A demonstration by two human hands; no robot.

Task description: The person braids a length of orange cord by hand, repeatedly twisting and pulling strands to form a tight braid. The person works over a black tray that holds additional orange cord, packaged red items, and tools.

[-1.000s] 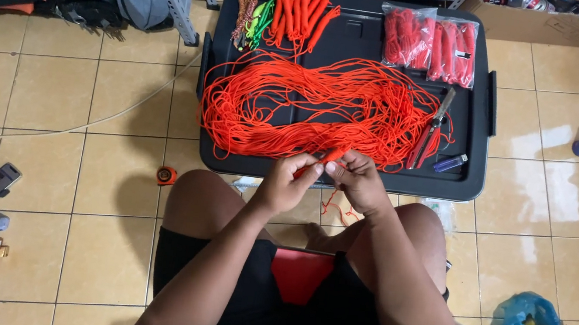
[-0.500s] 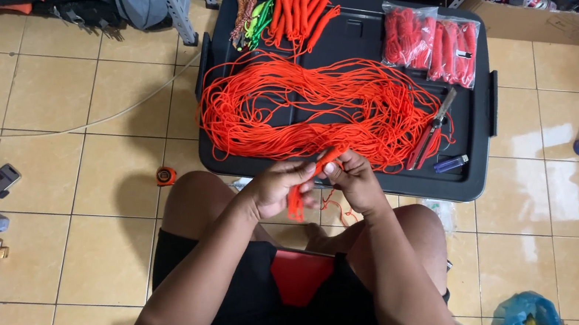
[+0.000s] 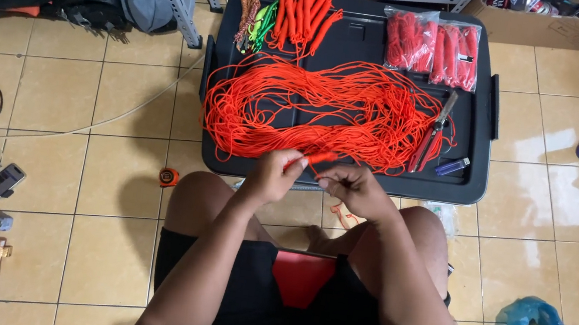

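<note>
Looking down from head height at a seated person's lap and a tiled floor. Left hand pinching a short folded bundle of orange cord between thumb and fingertips, just at the near rim of a black tray. Right hand curling its fingers and pinching a strand running from that bundle, close beside the left, the two hands nearly touching. Sprawling across the tray, a big loose tangle of orange cord. Lying along the tray's far edge: finished orange bundles, a few green and brown ones and clear bags of red cord. Resting at the right of the tangle, red-handled pliers and a blue lighter (both untouched). Sitting on the floor left of the knee, a small orange tape measure.
</note>
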